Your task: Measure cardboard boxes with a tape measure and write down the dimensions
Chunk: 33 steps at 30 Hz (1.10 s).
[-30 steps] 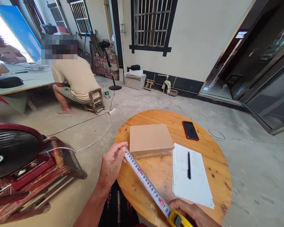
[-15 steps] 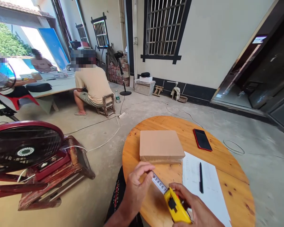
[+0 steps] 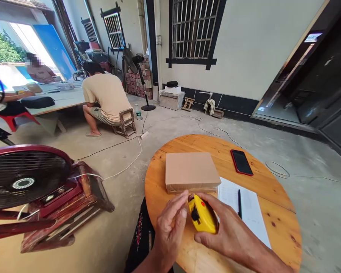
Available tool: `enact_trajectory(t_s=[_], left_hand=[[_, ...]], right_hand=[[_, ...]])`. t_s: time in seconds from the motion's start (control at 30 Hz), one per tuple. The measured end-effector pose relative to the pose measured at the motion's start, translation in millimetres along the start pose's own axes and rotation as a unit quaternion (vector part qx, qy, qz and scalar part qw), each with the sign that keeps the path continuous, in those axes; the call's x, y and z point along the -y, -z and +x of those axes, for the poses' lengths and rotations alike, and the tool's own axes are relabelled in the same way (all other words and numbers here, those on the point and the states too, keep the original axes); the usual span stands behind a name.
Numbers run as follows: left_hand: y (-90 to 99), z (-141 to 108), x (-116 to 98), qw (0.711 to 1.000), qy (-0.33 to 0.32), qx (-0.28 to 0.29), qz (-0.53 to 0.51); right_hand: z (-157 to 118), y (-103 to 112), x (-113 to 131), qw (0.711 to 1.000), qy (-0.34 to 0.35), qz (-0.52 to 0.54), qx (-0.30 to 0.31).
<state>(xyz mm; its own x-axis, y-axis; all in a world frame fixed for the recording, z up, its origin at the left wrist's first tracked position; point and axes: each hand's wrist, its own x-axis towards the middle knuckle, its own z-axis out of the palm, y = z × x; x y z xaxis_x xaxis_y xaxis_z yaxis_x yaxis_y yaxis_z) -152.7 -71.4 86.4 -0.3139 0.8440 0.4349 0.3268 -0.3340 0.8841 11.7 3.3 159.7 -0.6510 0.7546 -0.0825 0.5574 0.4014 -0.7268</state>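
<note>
My right hand (image 3: 227, 223) is wrapped round a yellow tape measure (image 3: 203, 215) with a black lock button and a red dot, above the near part of the round wooden table (image 3: 275, 223). No blade shows outside its case. My left hand (image 3: 172, 223) is beside the tape's mouth, thumb and forefinger apart, with nothing visible between them. Just beyond both hands, a closed brown cardboard box (image 3: 191, 168) lies flat on the table. To its right are white paper sheets (image 3: 252, 212) and a black pen (image 3: 240, 203), partly covered by my right hand.
A red-cased phone (image 3: 241, 162) lies at the table's far right. A dark red fan (image 3: 31, 182) rests on a wooden stool to the left. Further back, a person (image 3: 108, 94) sits on a low chair beside a large table (image 3: 68, 96). Cables (image 3: 127, 165) cross the floor.
The printed blade that stretched between my hands has gone back into the case. My right hand has brought the tape measure up and left, close to my left fingers, which have parted.
</note>
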Motion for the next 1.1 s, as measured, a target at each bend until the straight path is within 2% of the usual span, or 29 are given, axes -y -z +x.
enact_trajectory(t_s=[0.13,0.27,0.4,0.5,0.6,0.67,0.77,0.83,0.87,0.9,0.97,1.03,1.1], left_hand=[[7.4,2,11,0.996,-0.030,-0.052,0.060],[16.0,4,26,0.990,-0.017,-0.091,0.105],[22.0,6,43,0.987,0.011,-0.094,0.133],[21.4,8,52,0.986,0.038,-0.094,0.132],[17.6,10,59,0.987,0.066,-0.091,0.119],[14.4,12,62,0.986,0.086,-0.093,0.107],[8.8,13,66,0.983,0.139,-0.099,0.069],[4.4,13,68,0.979,0.176,-0.099,0.027],[2.1,13,68,0.978,0.187,-0.096,0.004],[0.0,13,68,0.977,0.194,-0.091,-0.018],[-2.9,14,67,0.975,0.201,-0.079,-0.055],[-3.0,18,65,0.971,0.215,-0.075,-0.075],[0.2,25,62,0.967,0.231,-0.086,-0.068]], right_hand=[[33,25,-18,0.992,0.077,-0.081,-0.052],[86,46,-31,0.978,0.099,-0.171,-0.063],[128,48,-31,0.965,0.129,-0.225,-0.043],[143,42,-26,0.959,0.145,-0.242,-0.002],[141,45,-26,0.962,0.133,-0.238,0.023],[132,50,-33,0.970,0.125,-0.210,-0.002],[111,54,-57,0.981,0.084,-0.131,-0.120],[97,50,-79,0.971,0.016,-0.057,-0.232],[91,45,-88,0.964,-0.028,-0.015,-0.264],[86,39,-97,0.959,-0.069,0.031,-0.274],[76,24,-107,0.957,-0.109,0.112,-0.244],[67,8,-107,0.957,-0.112,0.166,-0.210],[56,-7,-101,0.951,-0.104,0.205,-0.207]])
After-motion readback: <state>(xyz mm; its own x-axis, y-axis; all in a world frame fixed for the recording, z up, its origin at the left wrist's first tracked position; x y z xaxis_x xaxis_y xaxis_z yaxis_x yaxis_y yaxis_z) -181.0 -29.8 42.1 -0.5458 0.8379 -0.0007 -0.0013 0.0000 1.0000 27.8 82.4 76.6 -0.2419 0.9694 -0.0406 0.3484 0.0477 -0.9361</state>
